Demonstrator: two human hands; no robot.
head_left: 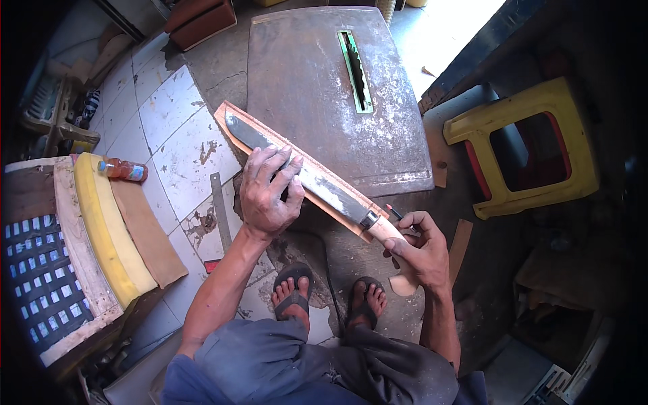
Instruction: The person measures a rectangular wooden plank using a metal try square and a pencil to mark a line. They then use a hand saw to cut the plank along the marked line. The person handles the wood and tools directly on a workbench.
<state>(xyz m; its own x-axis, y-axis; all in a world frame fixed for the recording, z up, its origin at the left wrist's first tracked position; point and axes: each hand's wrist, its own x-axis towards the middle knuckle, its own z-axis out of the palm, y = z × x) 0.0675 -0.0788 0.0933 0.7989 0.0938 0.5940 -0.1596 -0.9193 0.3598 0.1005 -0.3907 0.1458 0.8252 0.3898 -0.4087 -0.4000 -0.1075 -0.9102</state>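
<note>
A large knife [331, 192] with a long dark blade and a pale wooden handle [388, 233] lies slantwise along a reddish wooden board [221, 116]. The blade tip points to the far left. My left hand [271, 194] closes over the middle of the blade, its fingers reaching across to the board. My right hand [426, 253] is wrapped around the handle at the near right. A thin dark pencil-like stick [394, 212] pokes out by the right fingers; its other end is hidden. The handle's rounded pale butt [403, 283] shows below that hand.
Ahead stands a worn metal saw table [304, 61] with a green-edged slot [354, 71] and toothed blade. A yellow stool [533, 108] lies at right. At left are a woven-seat frame [50, 270], an orange bottle [123, 169] and a metal ruler [220, 212]. A dark cord [327, 263] crosses the floor.
</note>
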